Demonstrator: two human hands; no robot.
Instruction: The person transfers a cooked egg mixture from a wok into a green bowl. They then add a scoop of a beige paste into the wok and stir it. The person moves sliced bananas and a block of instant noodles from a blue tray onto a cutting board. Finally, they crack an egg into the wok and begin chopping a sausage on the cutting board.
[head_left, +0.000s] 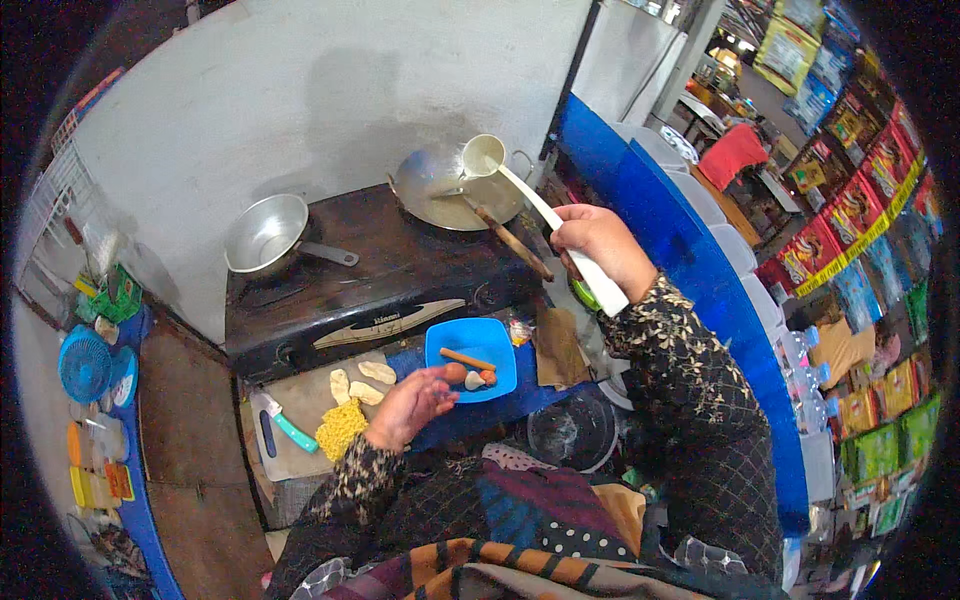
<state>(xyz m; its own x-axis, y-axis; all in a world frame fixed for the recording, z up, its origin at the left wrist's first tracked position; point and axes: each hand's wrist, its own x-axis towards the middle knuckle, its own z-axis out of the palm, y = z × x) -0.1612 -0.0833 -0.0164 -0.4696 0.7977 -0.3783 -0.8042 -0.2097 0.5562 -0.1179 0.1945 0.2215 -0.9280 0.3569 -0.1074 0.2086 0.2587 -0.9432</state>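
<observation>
My right hand grips the handle of a white plastic ladle, its bowl over a wok on the gas stove. A spatula with a wooden handle rests in the wok. My left hand hovers, fingers loosely curled, beside a blue plastic bowl holding a sausage, an egg and small pieces. Left of that hand, a cutting board carries dry noodles, several pale pieces and a knife with a turquoise handle.
A metal saucepan stands on the stove's left side. A white wall rises behind. A dark basin sits below right of the blue bowl. Blue boards with plastic containers and hanging sachets line the right. Baskets stand at the left.
</observation>
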